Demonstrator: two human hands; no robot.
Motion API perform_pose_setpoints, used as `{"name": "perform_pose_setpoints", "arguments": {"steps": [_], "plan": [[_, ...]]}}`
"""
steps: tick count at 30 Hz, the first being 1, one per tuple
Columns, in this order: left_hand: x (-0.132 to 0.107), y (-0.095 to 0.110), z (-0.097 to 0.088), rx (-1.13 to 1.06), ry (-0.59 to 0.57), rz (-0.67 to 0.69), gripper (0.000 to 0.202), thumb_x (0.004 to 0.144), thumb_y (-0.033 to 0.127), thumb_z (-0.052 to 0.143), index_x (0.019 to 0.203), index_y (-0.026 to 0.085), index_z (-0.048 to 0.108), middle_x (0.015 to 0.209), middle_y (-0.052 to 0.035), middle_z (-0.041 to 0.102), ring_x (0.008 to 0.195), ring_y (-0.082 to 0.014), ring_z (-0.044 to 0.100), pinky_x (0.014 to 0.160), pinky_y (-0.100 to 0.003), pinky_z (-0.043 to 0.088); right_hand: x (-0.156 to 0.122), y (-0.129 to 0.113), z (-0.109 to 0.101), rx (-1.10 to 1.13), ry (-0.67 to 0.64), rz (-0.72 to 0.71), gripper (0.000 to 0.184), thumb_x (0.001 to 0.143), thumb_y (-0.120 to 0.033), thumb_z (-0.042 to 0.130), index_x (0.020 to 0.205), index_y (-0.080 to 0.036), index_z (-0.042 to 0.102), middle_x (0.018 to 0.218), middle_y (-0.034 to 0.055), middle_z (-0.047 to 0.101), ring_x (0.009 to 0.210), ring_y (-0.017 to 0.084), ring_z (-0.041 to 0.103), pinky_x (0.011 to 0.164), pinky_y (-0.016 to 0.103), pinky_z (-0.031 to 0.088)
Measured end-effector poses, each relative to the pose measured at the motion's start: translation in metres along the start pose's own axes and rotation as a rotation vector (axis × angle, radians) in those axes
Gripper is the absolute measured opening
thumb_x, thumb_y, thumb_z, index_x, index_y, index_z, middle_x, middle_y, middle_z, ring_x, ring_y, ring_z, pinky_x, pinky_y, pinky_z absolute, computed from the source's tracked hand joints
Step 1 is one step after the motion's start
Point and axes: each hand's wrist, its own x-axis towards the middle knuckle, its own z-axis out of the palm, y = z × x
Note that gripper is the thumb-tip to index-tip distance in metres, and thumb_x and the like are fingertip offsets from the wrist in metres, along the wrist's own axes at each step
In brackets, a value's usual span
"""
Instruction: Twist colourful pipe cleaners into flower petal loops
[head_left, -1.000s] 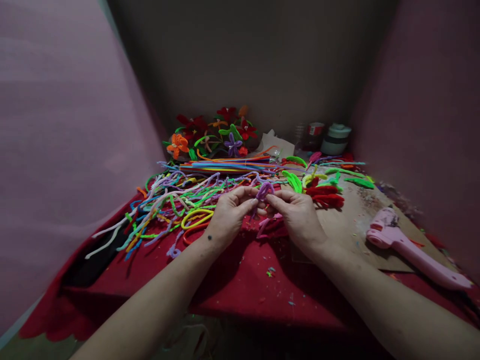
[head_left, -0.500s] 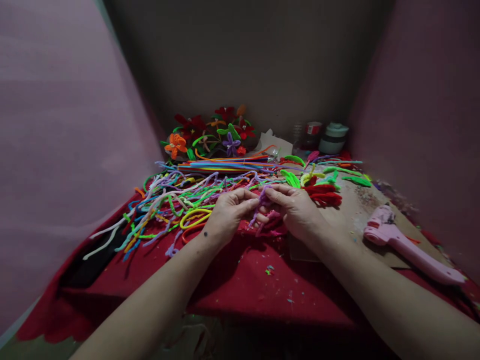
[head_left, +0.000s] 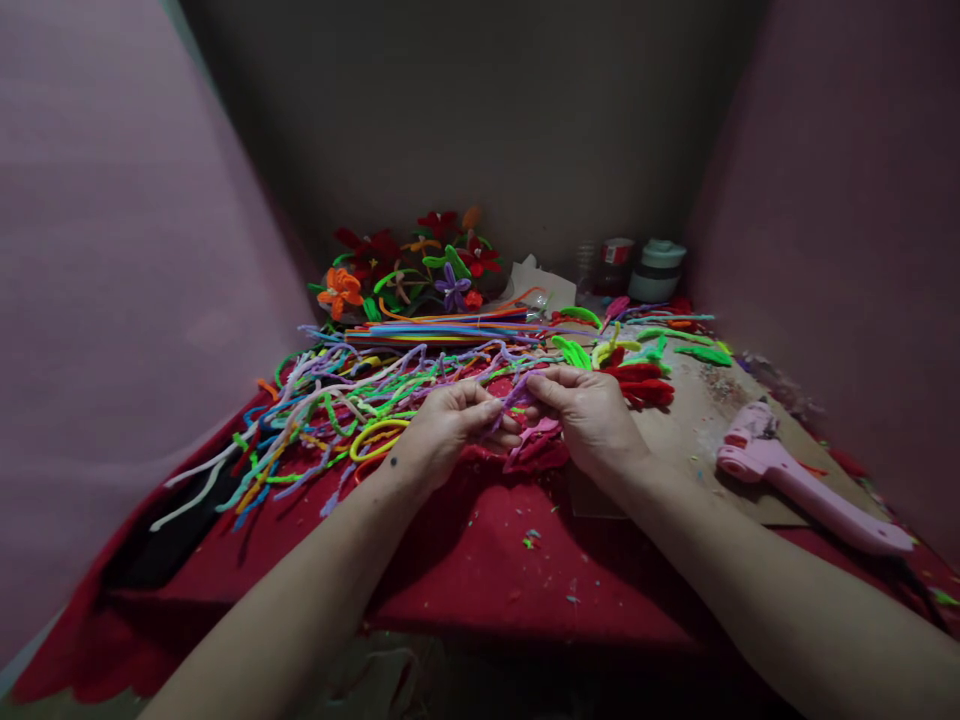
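Note:
My left hand (head_left: 448, 430) and my right hand (head_left: 587, 415) meet above the red cloth (head_left: 480, 560), both pinching a purple pipe cleaner (head_left: 512, 397) between their fingertips. Its bent strand shows in the gap between the two hands. Pink pipe-cleaner pieces (head_left: 536, 447) lie on the cloth just under my right hand. A tangle of loose pipe cleaners (head_left: 345, 400) in several colours spreads to the left of my left hand.
Finished pipe-cleaner flowers (head_left: 405, 265) stand at the back. Straight sticks (head_left: 450, 330) lie in a bundle behind the tangle. Green and red leaf shapes (head_left: 637, 370) sit on a cardboard sheet (head_left: 705, 430). A pink glue gun (head_left: 802, 480) lies at right. Jars (head_left: 652, 268) stand by the wall.
Both hands have dropped slightly toward the cloth with the purple pipe cleaner; its raised loop is now flattened between the fingers. The view shifted a little.

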Motion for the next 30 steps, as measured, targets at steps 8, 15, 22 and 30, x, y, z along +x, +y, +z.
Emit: {"name": "perform_pose_setpoints", "arguments": {"steps": [8,15,22,30], "plan": [[-0.001,0.007,0.0,0.332,0.09,0.223,0.015,0.07,0.028,0.063,0.072,0.013,0.06,0.065,0.0013,0.057,0.059,-0.0086,0.049,0.059,-0.02,0.039,-0.003,0.0,0.002,-0.102,-0.055,-0.005,0.013,0.063,-0.026,0.069,0.068,-0.014,0.067,0.058,-0.0005,0.062,0.052,0.01,0.053,0.052,0.024,0.042],[-0.001,0.003,0.004,0.406,0.183,0.259,0.014,0.074,0.026,0.056,0.067,0.014,0.055,0.059,0.0033,0.05,0.054,-0.0082,0.042,0.053,-0.02,0.033,-0.003,0.006,0.004,-0.064,-0.103,0.143,0.022,0.058,-0.032,0.072,0.056,-0.013,0.061,0.049,-0.0009,0.057,0.043,0.008,0.047,0.044,0.022,0.037],[0.0,-0.001,0.005,0.565,0.148,0.3,0.016,0.077,0.023,0.05,0.063,0.016,0.05,0.056,0.0044,0.044,0.051,-0.0079,0.036,0.049,-0.02,0.031,-0.008,0.005,0.006,-0.157,-0.077,0.041,0.021,0.062,-0.032,0.071,0.057,-0.014,0.061,0.051,-0.0004,0.058,0.047,0.009,0.049,0.048,0.023,0.039],[-0.002,0.002,0.005,0.452,0.116,0.222,0.02,0.071,0.024,0.056,0.056,0.015,0.047,0.051,0.0049,0.043,0.047,-0.0065,0.035,0.045,-0.02,0.028,-0.004,0.01,0.001,-0.082,-0.134,0.051,0.016,0.061,-0.027,0.071,0.064,-0.013,0.067,0.052,-0.0015,0.058,0.048,0.008,0.046,0.049,0.023,0.035]]}}
